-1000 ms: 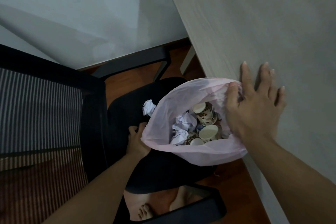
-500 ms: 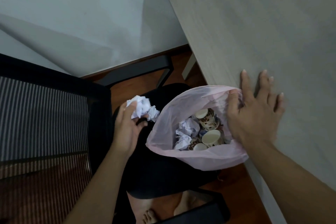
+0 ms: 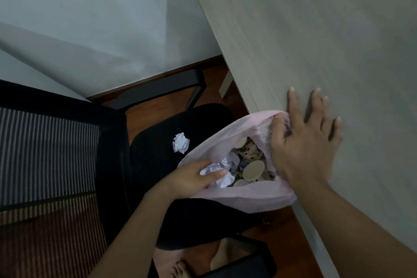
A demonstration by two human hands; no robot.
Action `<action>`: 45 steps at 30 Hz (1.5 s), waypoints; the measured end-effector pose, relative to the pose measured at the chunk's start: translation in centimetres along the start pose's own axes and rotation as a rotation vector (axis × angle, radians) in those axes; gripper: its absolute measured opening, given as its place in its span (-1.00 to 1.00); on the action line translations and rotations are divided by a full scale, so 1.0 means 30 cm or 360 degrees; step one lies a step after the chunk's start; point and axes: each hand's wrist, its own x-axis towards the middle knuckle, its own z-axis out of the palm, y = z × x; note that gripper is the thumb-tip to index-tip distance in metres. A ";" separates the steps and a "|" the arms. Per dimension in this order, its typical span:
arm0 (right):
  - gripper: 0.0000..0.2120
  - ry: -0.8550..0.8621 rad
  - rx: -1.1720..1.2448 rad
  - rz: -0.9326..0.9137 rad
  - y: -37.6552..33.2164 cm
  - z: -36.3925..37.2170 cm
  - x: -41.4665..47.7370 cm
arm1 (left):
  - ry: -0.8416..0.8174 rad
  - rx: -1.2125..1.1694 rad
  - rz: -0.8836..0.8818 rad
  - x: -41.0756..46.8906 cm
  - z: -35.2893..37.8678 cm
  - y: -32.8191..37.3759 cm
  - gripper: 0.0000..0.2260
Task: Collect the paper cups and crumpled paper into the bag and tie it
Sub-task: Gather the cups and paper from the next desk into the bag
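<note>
A pink plastic bag (image 3: 248, 196) hangs open off the edge of the grey table (image 3: 316, 29), above a black chair seat (image 3: 155, 160). Inside lie paper cups, one plain-rimmed (image 3: 253, 169) and one with a brown pattern (image 3: 249, 150), among crumpled paper. My left hand (image 3: 191, 176) reaches into the bag's mouth and holds a crumpled paper ball (image 3: 212, 168). My right hand (image 3: 302, 142) presses the bag's rim against the tabletop with straight fingers, thumb at the rim. Another crumpled paper ball (image 3: 181, 142) lies on the seat to the left of the bag.
The chair's striped mesh back (image 3: 45, 153) fills the left side, and its black armrest (image 3: 158, 86) crosses above the seat. A pale wall and a reddish wooden floor (image 3: 158, 110) lie behind. Bare feet (image 3: 180, 271) show under the chair.
My left hand picked a paper ball up from the seat and carried it right into the bag's mouth. A second ball on the seat has come into view. My right hand stayed put.
</note>
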 end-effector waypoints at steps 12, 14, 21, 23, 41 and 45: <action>-0.36 -0.0026 -0.0021 -0.0018 0.005 -0.002 0.015 | 0.1035 -0.0306 -0.0339 0.281 -0.204 -0.132 -0.75; -0.35 -0.0028 -0.0032 -0.0015 0.003 0.001 0.021 | 0.0852 -0.0016 -0.0430 0.338 -0.173 -0.202 -0.51; -0.36 -0.0030 -0.0018 -0.0002 0.002 0.001 0.029 | 0.0898 -0.0036 -0.0428 0.370 -0.053 -0.281 -0.59; -0.36 -0.0026 -0.0021 0.0001 -0.001 -0.001 0.031 | 0.1072 -0.0464 -0.0327 0.353 -0.061 -0.261 -0.63; -0.36 -0.0015 -0.0003 0.0029 -0.005 0.008 0.030 | 0.0240 -0.0484 0.0194 -0.034 0.033 0.128 -0.51; -0.36 -0.0004 -0.0034 0.0026 -0.001 0.019 0.033 | 0.1204 -0.0400 0.0375 -0.034 0.006 0.077 -0.72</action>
